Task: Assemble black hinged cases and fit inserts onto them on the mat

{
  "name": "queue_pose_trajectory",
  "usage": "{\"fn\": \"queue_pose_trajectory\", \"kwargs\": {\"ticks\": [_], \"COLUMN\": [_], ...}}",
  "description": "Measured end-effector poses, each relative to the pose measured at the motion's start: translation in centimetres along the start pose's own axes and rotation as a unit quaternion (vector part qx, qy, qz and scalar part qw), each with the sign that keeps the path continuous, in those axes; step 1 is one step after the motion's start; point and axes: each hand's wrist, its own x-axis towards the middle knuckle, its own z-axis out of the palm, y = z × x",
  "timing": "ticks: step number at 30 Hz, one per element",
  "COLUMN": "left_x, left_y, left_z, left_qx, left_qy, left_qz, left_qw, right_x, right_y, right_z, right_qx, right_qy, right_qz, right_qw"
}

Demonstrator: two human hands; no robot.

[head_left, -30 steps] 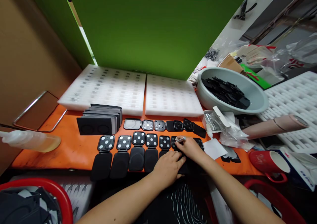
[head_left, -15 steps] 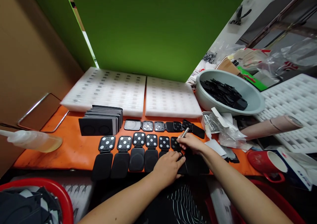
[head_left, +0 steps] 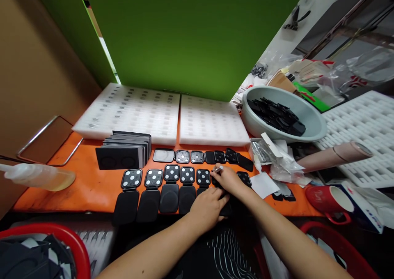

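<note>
Black hinged plates stand in a front row, their square upper parts dotted with pale round spots. One dotted plate (head_left: pixel 203 176) lies just left of my right hand (head_left: pixel 227 178), whose fingers are closed around a slim metal pen-like tool (head_left: pixel 218 169). The tool's tip is over the neighbouring plate, mostly covered by that hand. My left hand (head_left: pixel 207 206) rests on the lower black panel of this plate, fingers curled over it and thumb at its front edge. Further left, more lower panels (head_left: pixel 169 198) lie flat.
White foam trays (head_left: pixel 212 125) stand behind, beside a grey basin (head_left: pixel 318 127) of black parts. A stack of black cards (head_left: pixel 118 158), a squeeze bottle (head_left: pixel 43 176), a red mug (head_left: pixel 323 201) and a pinkish cylinder (head_left: pixel 335 157) surround the orange tabletop (head_left: pixel 89 192).
My right hand has moved left and slightly up, and the tool now lies lower in its grip. A dotted plate right of the hand has come into view. My left hand stays put.
</note>
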Motion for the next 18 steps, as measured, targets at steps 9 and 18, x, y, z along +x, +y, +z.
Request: {"fn": "queue_pose_trajectory", "kwargs": {"ticks": [9,18], "left_x": [-0.1,0.0], "left_y": [-0.2,0.0], "left_z": [0.1,-0.3], "left_qx": [-0.011,-0.015], "left_qy": [-0.003,-0.011], "left_qz": [0.003,-0.003], "left_qw": [1.000,1.000], "right_x": [0.5,0.8], "right_y": [0.1,0.9], "right_z": [-0.7,-1.7], "right_qx": [0.007,0.227], "right_qy": [-0.002,-0.143], "right_qz": [-0.003,0.102], "right_qw": [1.000,0.958]}}
